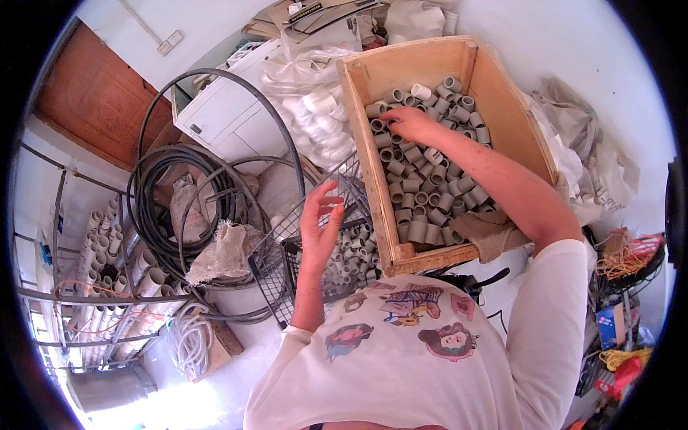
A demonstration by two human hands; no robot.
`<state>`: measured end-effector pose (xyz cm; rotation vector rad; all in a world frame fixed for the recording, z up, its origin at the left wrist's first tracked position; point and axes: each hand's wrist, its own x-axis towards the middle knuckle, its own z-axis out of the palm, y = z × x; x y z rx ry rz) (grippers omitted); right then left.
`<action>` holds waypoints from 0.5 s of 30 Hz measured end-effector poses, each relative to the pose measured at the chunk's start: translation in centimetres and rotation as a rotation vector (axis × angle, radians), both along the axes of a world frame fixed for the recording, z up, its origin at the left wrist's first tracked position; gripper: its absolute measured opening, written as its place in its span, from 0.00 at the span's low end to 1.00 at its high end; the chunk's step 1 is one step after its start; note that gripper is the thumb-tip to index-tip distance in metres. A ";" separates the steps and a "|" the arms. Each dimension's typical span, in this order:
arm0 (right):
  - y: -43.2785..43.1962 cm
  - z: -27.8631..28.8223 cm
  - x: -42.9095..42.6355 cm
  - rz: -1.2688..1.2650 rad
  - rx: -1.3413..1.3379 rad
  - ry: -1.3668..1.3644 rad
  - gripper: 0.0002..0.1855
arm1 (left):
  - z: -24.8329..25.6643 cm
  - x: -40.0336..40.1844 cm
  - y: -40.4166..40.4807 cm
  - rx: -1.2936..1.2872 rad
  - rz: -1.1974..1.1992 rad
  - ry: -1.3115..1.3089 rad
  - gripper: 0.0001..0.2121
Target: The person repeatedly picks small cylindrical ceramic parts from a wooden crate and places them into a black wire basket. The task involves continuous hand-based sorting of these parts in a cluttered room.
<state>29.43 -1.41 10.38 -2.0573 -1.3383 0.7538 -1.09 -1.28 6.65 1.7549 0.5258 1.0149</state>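
Note:
My right hand reaches into a wooden crate, its fingertips down among grey plastic pipe couplings at the crate's left side. Whether it grips a coupling there cannot be told. A white coupling lies at the back of the pile, and another pale coupling sits just below my right wrist. Outside the crate, my left hand is raised with its fingers apart and nothing in it. Beneath it stands a black wire basket with smaller grey pipe fittings, partly hidden by my forearm.
A clear bag of white fittings rests against the crate's left. Coils of black pipe lie on the floor farther left, before a rack of white pipes. Brown cloth drapes over the crate's near edge. Plastic bags crowd its right.

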 end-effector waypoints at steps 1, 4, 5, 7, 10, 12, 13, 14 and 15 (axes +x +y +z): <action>0.4 -0.6 0.1 -0.015 -0.021 0.004 0.22 | 0.1 0.1 0.0 -0.001 -0.020 0.002 0.19; 1.1 -2.5 0.4 0.032 0.165 -0.139 0.22 | 0.0 0.2 0.1 0.000 -0.063 -0.004 0.20; 1.5 -2.9 0.7 0.044 0.129 -0.092 0.22 | -0.4 0.2 0.3 0.002 -0.067 -0.012 0.20; 2.2 -3.3 1.1 0.073 0.057 0.007 0.24 | -0.9 0.1 0.5 -0.012 -0.067 -0.024 0.19; 2.7 -3.9 1.3 0.076 0.081 0.083 0.23 | -1.1 0.1 0.5 -0.047 -0.061 -0.029 0.19; 2.9 -3.3 1.4 0.022 0.019 0.176 0.22 | -1.0 0.2 0.6 -0.047 -0.052 -0.019 0.19; 3.0 -2.7 1.3 -0.005 -0.012 0.223 0.22 | -0.8 0.3 0.7 -0.076 -0.047 -0.033 0.19; 3.2 -2.0 1.3 -0.076 0.067 0.244 0.21 | -0.7 0.4 0.9 -0.104 -0.043 -0.047 0.18; 3.4 -1.1 1.5 -0.151 0.145 0.261 0.20 | -0.6 0.7 0.9 -0.134 -0.043 -0.065 0.18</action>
